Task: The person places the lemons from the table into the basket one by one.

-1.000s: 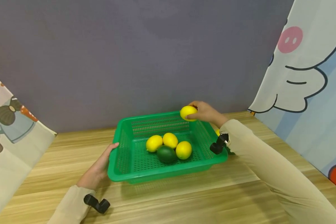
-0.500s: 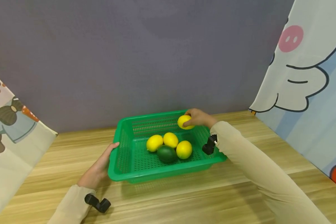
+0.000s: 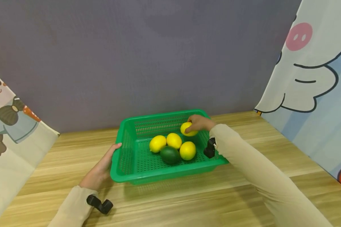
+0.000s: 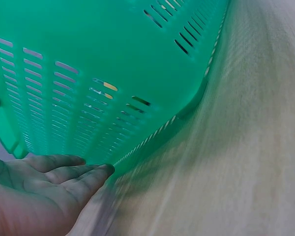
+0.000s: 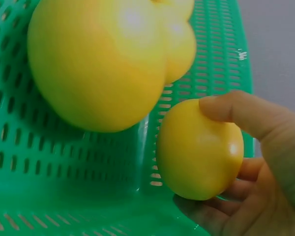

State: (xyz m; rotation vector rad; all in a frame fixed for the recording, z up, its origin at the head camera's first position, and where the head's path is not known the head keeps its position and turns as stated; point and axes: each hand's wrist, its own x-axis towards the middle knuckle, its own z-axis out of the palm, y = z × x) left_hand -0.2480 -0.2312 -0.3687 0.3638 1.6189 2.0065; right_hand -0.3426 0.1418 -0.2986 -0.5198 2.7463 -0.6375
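Note:
A green plastic basket [image 3: 156, 175] stands on the wooden table in the head view. Inside lie three lemons [image 3: 174, 141] clustered with a dark green avocado [image 3: 170, 154]. My right hand [image 3: 200, 122] pinches another lemon [image 3: 188, 129] in the basket's far right corner. In the right wrist view, the thumb lies on one side of this lemon [image 5: 199, 152] and the fingers on the other. My left hand [image 3: 104, 164] grips the basket's left rim, thumb over the edge. Its fingers [image 4: 83, 179] reach along the slotted outer wall in the left wrist view.
The pale wooden table [image 3: 187, 201] spreads around the basket. A grey backdrop [image 3: 159, 63] rises close behind it, with cartoon-printed cloths [image 3: 309, 85] on both sides. The right sleeve [image 3: 244, 154] crosses over the basket's right end.
My right hand has carried its lemon from above the back right rim down into the basket. The left hand and basket have stayed in place. The head view has shifted slightly.

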